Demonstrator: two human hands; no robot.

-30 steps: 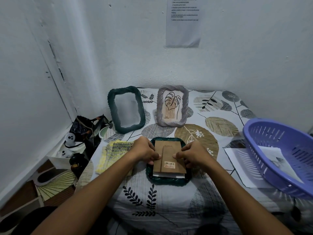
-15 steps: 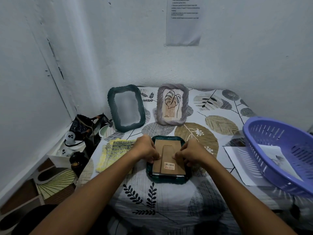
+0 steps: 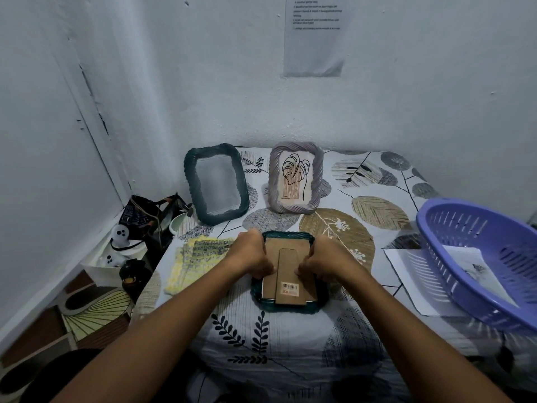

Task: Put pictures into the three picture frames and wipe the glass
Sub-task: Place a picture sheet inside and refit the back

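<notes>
To the right of your fingers, a purple slotted basket (image 3: 479, 257) sat tilted on the leaf-print tablecloth (image 3: 261, 330), resting on a white sheet (image 3: 406, 269). Left of your fingers, just beside them, lay a yellow knitted cloth (image 3: 194, 263). Beyond it, off the table's edge, you had a dark bag (image 3: 145, 216) and small white ghost figures (image 3: 119, 234). Well beyond your fingers, a printed paper (image 3: 315, 36) hung on the wall.

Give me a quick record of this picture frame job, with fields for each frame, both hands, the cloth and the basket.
Face-down frame: dark green frame, cardboard backing up
Left hand: pressing backing's left edge
Right hand: pressing backing's right edge
Grey frame: upright, leaf picture inside
Standing green frame: upright, no picture visible
Yellow cloth: left of hands
Purple basket: right, holds paper
</notes>
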